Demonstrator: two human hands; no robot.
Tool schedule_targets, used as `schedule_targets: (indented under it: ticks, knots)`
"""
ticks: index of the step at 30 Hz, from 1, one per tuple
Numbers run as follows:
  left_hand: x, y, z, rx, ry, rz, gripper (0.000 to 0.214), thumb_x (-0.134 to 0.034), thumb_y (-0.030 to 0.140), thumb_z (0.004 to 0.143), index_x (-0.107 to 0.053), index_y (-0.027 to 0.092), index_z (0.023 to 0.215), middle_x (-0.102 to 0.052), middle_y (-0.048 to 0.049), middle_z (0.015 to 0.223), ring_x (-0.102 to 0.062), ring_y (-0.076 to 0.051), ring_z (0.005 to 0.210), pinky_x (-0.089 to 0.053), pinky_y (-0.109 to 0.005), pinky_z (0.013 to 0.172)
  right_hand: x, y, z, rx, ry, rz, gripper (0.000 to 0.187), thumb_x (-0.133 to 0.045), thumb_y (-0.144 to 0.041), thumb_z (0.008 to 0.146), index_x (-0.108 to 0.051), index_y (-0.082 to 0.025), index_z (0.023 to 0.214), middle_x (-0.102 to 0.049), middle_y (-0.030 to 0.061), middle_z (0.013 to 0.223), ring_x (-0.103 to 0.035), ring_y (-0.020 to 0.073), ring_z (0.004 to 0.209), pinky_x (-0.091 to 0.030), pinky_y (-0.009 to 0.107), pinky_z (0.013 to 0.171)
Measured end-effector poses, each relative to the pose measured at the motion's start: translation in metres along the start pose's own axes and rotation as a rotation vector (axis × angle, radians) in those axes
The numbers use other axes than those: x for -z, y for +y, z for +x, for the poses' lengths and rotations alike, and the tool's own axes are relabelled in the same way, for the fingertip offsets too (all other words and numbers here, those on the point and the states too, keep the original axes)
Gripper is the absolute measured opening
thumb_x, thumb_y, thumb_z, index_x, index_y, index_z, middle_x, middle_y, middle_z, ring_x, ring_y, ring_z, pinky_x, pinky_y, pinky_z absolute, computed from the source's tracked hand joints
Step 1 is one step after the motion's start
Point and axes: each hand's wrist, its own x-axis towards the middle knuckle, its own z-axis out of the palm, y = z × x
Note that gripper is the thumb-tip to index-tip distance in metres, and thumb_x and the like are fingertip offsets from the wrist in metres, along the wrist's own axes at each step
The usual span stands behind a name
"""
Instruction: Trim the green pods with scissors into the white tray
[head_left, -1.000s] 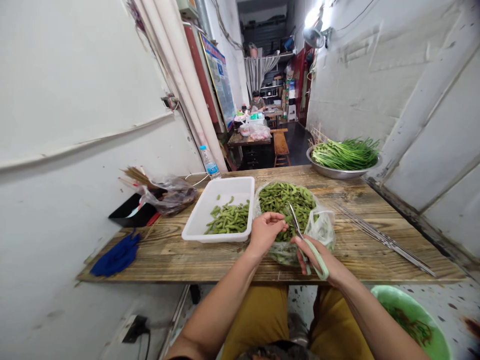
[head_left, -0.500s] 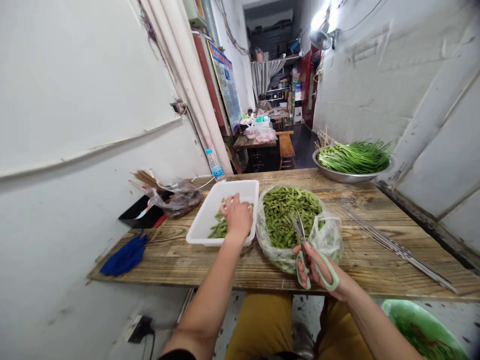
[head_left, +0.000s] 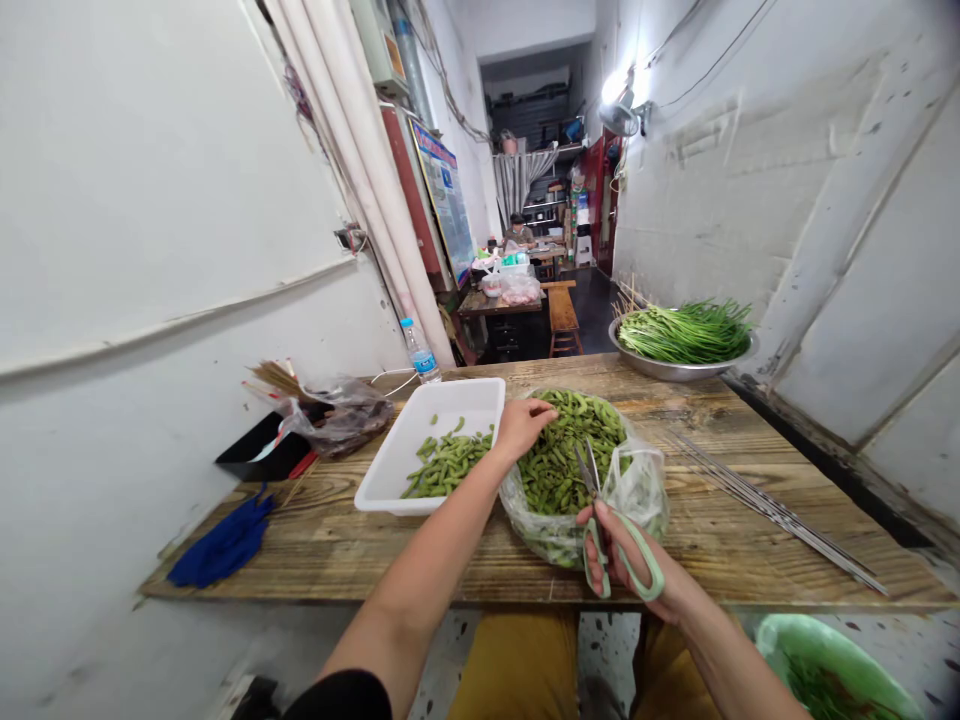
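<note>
Green-handled scissors [head_left: 641, 565] are in my right hand [head_left: 619, 550], fingers through the loops. Their blades point up, slightly apart, in front of the pods. My left hand [head_left: 521, 425] reaches over the left rim of a clear plastic bag [head_left: 551, 535] full of green soybean pods [head_left: 559, 470]. Its fingers are bent and a little apart, with the tips at the pods; nothing shows in them. Left of the bag stands a white plastic tray [head_left: 397, 450], with loose soybean pods [head_left: 450, 465] lying on its bottom, partly behind my left forearm.
Metal skewers [head_left: 780, 515] lie on the right of the wooden table [head_left: 330, 560]. A metal bowl of green stalks [head_left: 686, 370] stands behind them. At left are a blue glove [head_left: 221, 540], a black box [head_left: 251, 445] and a water bottle [head_left: 421, 355]. A green basin [head_left: 832, 665] is below right.
My left hand has moved right, from inside the tray to the pods in the bag. The scissors remain in my right hand. The view has shifted slightly.
</note>
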Motion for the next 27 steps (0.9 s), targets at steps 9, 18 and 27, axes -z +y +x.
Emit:
schedule_targets:
  ticks: [9,18,27]
  knots:
    - [-0.011,0.015,-0.077,0.372,-0.011,-0.678,0.029,-0.08,0.028,0.059,-0.066,0.009,0.076,-0.067,-0.0042,0.062,-0.061,-0.011,0.055,-0.05,-0.024,0.057,-0.016,-0.001,-0.003,0.068,0.136,-0.211,0.052,-0.055,-0.07,0.071,-0.044,-0.021,0.083,-0.048,-0.006,0.058,-0.045,0.0085,0.042,-0.042,0.021,0.037]
    - [-0.01,0.017,-0.091,0.425,-0.031,-0.747,0.019,-0.075,0.02,0.067,-0.063,0.007,0.074,-0.067,-0.0062,0.063,-0.064,-0.011,0.056,-0.053,-0.022,0.059,-0.025,-0.005,-0.001,0.101,0.151,-0.358,0.049,-0.055,-0.068,0.071,-0.046,-0.02,0.079,-0.045,-0.0081,0.053,-0.041,0.0068,0.034,-0.036,0.019,0.03]
    - [-0.009,0.006,-0.082,0.33,0.099,-0.695,0.021,-0.072,0.025,0.068,-0.057,0.012,0.075,-0.067,-0.0037,0.071,-0.06,-0.01,0.056,-0.044,-0.019,0.049,-0.014,-0.002,-0.001,0.084,0.172,-0.37,0.049,-0.053,-0.069,0.073,-0.043,-0.021,0.078,-0.045,-0.0078,0.054,-0.042,0.0071,0.036,-0.039,0.019,0.031]
